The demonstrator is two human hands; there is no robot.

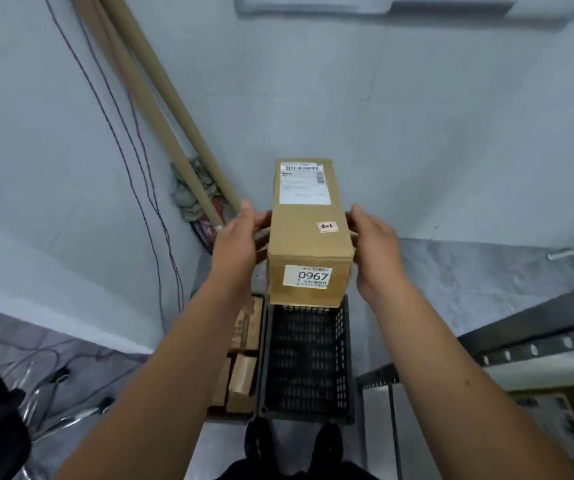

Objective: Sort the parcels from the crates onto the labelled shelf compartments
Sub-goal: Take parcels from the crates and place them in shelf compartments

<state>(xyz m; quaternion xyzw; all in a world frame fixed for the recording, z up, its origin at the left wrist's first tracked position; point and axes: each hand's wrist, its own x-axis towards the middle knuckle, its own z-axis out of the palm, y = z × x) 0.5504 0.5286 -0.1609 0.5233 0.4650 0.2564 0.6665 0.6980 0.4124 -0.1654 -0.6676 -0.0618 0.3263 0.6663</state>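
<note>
Two bare arms reach forward from the bottom edge, one on each side. Between them, low down, are two dark shoes (257,441) on the grey floor.

Past the shoes sits a black plastic crate (308,358) with walls full of little holes. Small brown cardboard boxes (242,379) lie just beside it on the left.

The parcel (308,233) is a long brown cardboard box with flat, smooth sides. It is held in the air over the far end of the crate. It has a white paper label (304,183) on top, a small pink sticker (327,226), and a white label reading 0967 (308,276) on the near end.

The left hand (235,237) has its grip on the left side, thumb up by the top edge. The right hand (375,251) grips the right side the same way.

A grey metal shelf (538,344) stands to the right. Long cardboard tubes (160,109) lean in the corner.
</note>
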